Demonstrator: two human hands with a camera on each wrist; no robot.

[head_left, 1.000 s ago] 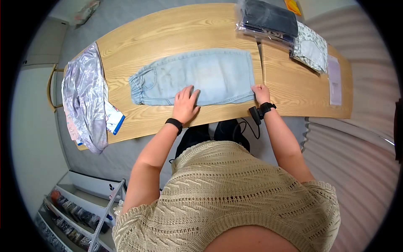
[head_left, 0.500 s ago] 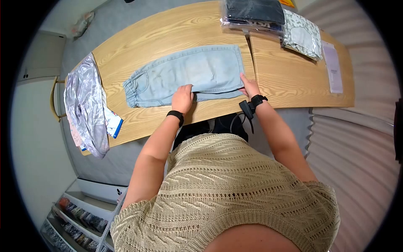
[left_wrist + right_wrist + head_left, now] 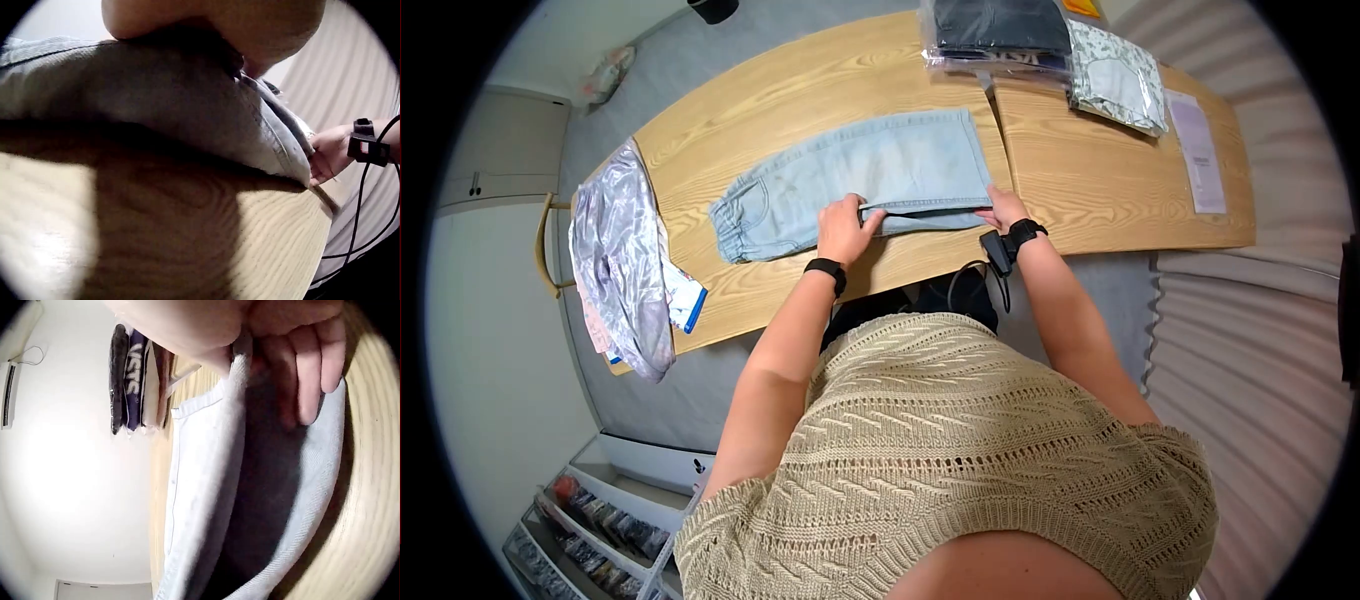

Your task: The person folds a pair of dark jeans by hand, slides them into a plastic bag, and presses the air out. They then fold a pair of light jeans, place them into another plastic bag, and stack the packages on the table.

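A pair of light-blue jeans [image 3: 880, 165] lies folded lengthwise on the wooden table, elastic waist to the left and hems to the right. Along the near side, the upper leg's edge is lifted, and a dark gap separates it from the lower leg [image 3: 930, 223]. My left hand [image 3: 845, 229] pinches that raised edge about midway along. At the hem's near corner, my right hand [image 3: 1006, 208] pinches the upper layer. In the right wrist view, several of its fingers [image 3: 308, 381] reach between the layers, over the lower leg.
Shiny lilac clothing [image 3: 618, 260] hangs over the table's left edge, above a white piece with blue trim [image 3: 687, 303]. Bagged dark clothes [image 3: 1000, 35], a patterned folded garment [image 3: 1115, 80] and a lilac packet [image 3: 1197, 150] lie at the right back. A cable [image 3: 359, 219] dangles from the right wrist.
The upper leg's near edge has risen off the lower leg, opening a gap. My left hand has gone from resting on the denim to pinching its edge. The head view has shifted slightly.
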